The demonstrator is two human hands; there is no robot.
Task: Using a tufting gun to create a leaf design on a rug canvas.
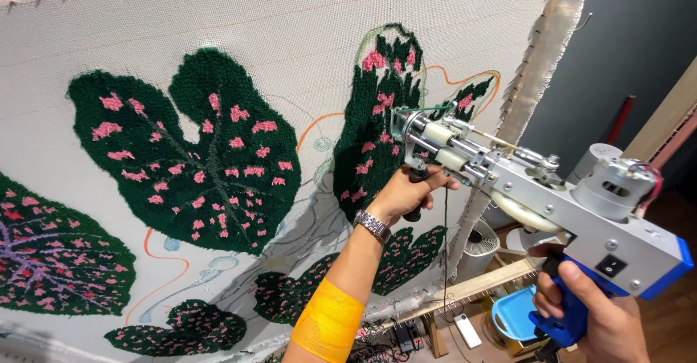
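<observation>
Stretched cloth (290,29) bears six tufted leaves (203,145); our two hands, left (406,192) and right (592,312), clench one tufting gun (552,203).

We lose the right hand (589,312) at the bottom edge; its palm and wrist are cut off, and the blue grip is mostly covered by its fingers. The left hand (406,192) covers the black front handle of the tufting gun (537,196), so we can't see how far the fingers wrap. The needle tip is lost against the dark green pile of the stretched cloth (290,29), whose left, top and bottom run out of frame. The purple-veined leaf (51,261) is cut at the left edge. Floor clutter by the blue tub (512,316) is too small to tell.
</observation>
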